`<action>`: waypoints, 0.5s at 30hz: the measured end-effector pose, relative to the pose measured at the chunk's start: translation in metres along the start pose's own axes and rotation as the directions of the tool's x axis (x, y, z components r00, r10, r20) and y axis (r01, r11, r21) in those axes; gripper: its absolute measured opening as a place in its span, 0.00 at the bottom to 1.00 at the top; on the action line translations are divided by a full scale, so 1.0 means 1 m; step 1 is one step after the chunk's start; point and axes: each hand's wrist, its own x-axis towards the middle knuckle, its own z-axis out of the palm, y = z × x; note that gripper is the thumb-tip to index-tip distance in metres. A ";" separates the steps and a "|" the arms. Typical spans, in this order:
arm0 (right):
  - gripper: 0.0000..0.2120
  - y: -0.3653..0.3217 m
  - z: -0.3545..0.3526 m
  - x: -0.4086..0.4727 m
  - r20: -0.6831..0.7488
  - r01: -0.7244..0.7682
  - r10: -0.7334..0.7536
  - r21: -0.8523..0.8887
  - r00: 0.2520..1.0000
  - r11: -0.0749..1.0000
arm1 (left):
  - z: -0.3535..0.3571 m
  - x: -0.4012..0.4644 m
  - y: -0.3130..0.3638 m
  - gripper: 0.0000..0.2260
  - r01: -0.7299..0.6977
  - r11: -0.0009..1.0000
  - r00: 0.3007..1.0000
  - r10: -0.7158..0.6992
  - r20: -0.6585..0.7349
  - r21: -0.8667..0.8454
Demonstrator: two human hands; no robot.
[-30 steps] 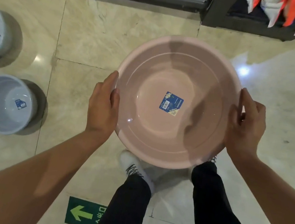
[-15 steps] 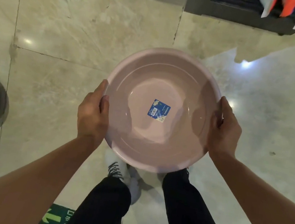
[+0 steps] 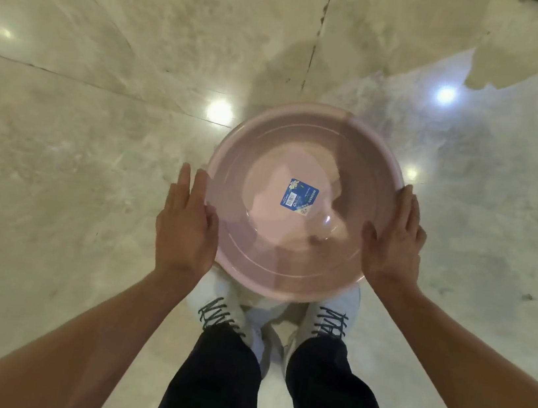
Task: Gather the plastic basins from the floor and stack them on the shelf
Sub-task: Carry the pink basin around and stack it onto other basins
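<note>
The left hand [image 3: 187, 223] lies against the left side of the pink plastic basin [image 3: 300, 201], fingers fairly straight and pointing away from the body along the outside of the rim, thumb at the rim's edge; its grip is a flat press against the wall, not a curl round it, so far as the view shows. The basin is carried in the air between both hands, above the marble floor [image 3: 79, 142] and just over the toes of the white sneakers [image 3: 221, 311], mouth up, close to level with perhaps a slight tilt. Being round, it has no real long axis; its opening faces up toward the camera, and the blue label [image 3: 299, 197] stuck to the inside bottom sits a little askew. The right hand [image 3: 393, 242] mirrors the left on the opposite side of the rim, fingers extended along the outside and thumb over the inner edge, so its grip is likewise an open-handed clamp, the two palms squeezing the basin between them. Judging by this, the step in hand is the carry: one basin is off the floor and not yet shelved. No shelf shows here, so the next move likely calls for turning toward it, keeping the inward pressure even so the smooth plastic does not slip, then lowering the basin mouth up onto the shelf or into a basin already there.
</note>
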 end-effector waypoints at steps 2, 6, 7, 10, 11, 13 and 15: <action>0.39 0.009 0.008 0.004 0.002 0.039 -0.039 0.050 0.999 0.998 | 0.016 0.000 -0.005 0.29 0.022 0.995 0.999 -0.018 0.050 -0.095; 0.38 0.022 0.019 0.010 -0.041 0.025 -0.018 0.166 0.999 0.986 | 0.043 -0.003 -0.010 0.32 0.108 0.957 0.993 -0.093 0.067 -0.269; 0.37 0.025 0.021 0.011 -0.054 0.033 -0.024 0.178 0.998 0.983 | 0.047 -0.003 -0.012 0.32 0.114 0.951 0.993 -0.102 0.054 -0.288; 0.35 0.031 0.025 0.013 -0.093 0.052 -0.036 0.179 0.995 0.982 | 0.051 -0.002 -0.020 0.30 0.099 0.940 0.994 -0.107 -0.006 -0.326; 0.35 0.031 0.025 0.013 -0.105 0.054 -0.036 0.180 0.994 0.982 | 0.049 -0.003 -0.022 0.29 0.073 0.943 0.995 -0.090 -0.038 -0.324; 0.33 0.024 0.022 0.008 -0.124 0.062 -0.036 0.213 0.992 0.975 | 0.042 -0.007 -0.026 0.26 0.026 0.947 0.992 -0.064 -0.108 -0.319; 0.31 0.012 0.016 0.000 -0.145 0.107 -0.072 0.252 0.987 0.962 | 0.027 -0.013 -0.029 0.26 0.048 0.941 0.983 -0.104 -0.151 -0.336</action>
